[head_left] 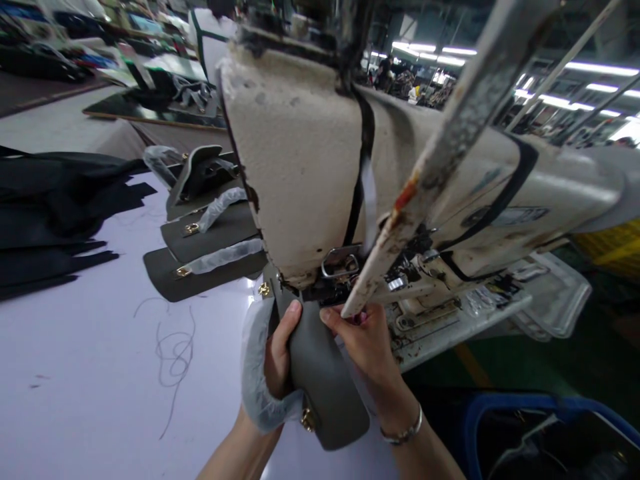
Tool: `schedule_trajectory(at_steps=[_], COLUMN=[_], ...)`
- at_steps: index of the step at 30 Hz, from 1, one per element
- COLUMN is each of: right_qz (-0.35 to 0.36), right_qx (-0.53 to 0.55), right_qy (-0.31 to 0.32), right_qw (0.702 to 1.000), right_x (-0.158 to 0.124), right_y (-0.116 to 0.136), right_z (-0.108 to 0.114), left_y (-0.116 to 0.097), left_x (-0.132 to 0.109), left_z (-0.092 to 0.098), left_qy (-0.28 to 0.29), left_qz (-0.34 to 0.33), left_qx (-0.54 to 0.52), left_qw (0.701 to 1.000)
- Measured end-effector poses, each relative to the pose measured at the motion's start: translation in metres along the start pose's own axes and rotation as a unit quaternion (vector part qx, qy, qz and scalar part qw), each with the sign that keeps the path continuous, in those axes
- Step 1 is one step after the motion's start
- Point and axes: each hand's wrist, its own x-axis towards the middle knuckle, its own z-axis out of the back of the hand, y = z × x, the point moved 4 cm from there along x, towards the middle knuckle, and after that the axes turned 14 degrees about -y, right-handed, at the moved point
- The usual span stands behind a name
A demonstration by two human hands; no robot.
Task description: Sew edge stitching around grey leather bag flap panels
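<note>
A grey-green bag flap [325,380] with a plastic-wrapped handle [255,373] and gold fittings lies under the head of a sewing machine [300,147]. My left hand [280,347] reaches through the handle's loop and grips the flap's left edge, thumb on top. On the flap's right edge, my right hand [365,340] pinches the material close to the machine's foot, its fingers partly behind a slanting pale rod. The needle and the flap's far end are hidden by the machine head.
Several similar flaps [210,233] with wrapped handles lie left of the machine. Black fabric pieces [55,213] rest at the far left. Loose thread [175,360] curls on the white table [100,400]. A blue-rimmed bin [530,400] stands at lower right. The slanting rod [425,173] crosses before the machine.
</note>
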Motion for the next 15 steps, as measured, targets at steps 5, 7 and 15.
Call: schedule_trajectory(at_steps=[5,7,15], right_qz=[0.022,0.039,0.064], right_qx=[-0.072,-0.082,-0.092], right_qy=[-0.052,-0.075,-0.117], right_qw=[0.996,0.993,0.987], right_x=[-0.002,-0.004,-0.007], right_y=[0.007,0.009,0.01], right_z=[-0.002,-0.003,-0.008], left_y=[-0.002,-0.009,-0.013], left_x=[0.013,0.017,0.027], left_z=[-0.002,-0.001,0.003], left_qy=[0.016,0.032,0.098], left_qz=[-0.03,-0.09,-0.079], left_qx=[0.005,0.035,0.117], left_qw=[0.999,0.995,0.985])
